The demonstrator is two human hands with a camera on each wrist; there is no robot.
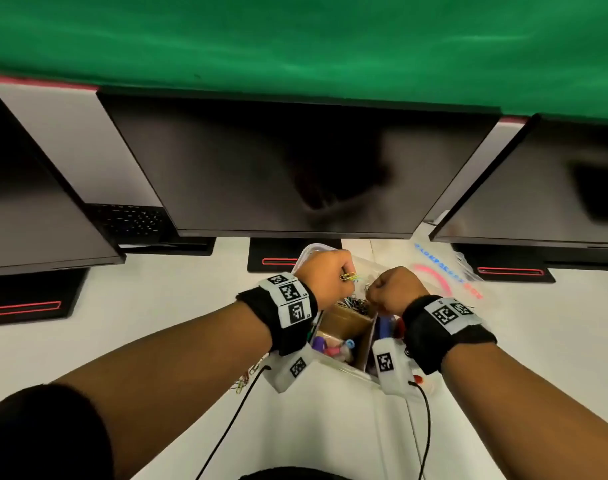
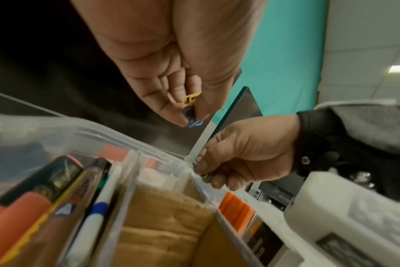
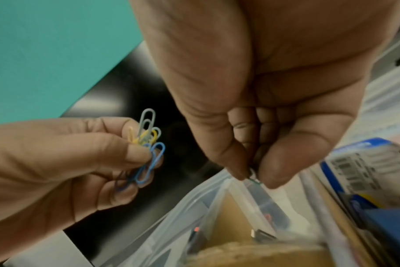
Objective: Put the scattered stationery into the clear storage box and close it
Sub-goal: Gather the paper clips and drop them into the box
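Note:
The clear storage box sits on the white desk under both hands, with markers, a pen and a cardboard divider inside. My left hand pinches a bunch of yellow, blue and pale paper clips above the box's far end. Just to its right, my right hand pinches one small dark paper clip at the box's inner wall. A pile of dark clips lies in the far compartment. More coloured paper clips lie on the desk by my left wrist.
Three dark monitors stand close behind the box, their stands on the desk. A clear printed plastic sheet lies to the right. Wrist camera cables trail toward me. A blue package is at the box's right side.

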